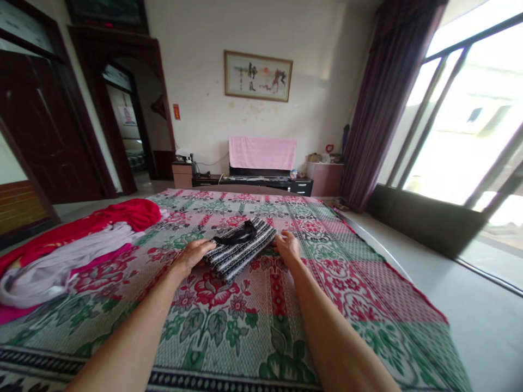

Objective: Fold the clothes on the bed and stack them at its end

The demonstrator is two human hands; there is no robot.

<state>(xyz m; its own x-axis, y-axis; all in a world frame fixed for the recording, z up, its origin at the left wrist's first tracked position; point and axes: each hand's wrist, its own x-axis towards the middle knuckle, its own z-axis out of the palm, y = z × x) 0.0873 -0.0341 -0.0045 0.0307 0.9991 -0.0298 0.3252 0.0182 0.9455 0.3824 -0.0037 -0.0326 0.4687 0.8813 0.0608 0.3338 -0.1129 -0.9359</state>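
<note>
A folded black-and-white striped cloth piece [243,258], perhaps a garment, lies at the middle of a flowered blanket [212,321]. Black straps or a band [241,235] rest in a loop across its top. My left hand [193,257] grips its left edge, the fingers reaching onto the fabric. At the right corner, my right hand [288,246] has its fingers bent against the cloth. The undersides of both hands' grips are hidden.
A heap of red, pale grey and magenta clothes [102,245] lies on the blanket at the left. Beyond the far edge stand a low TV cabinet [301,187] and a screen under a pink towel [262,153]. Tall windows [466,120] and a purple curtain [384,103] are at the right.
</note>
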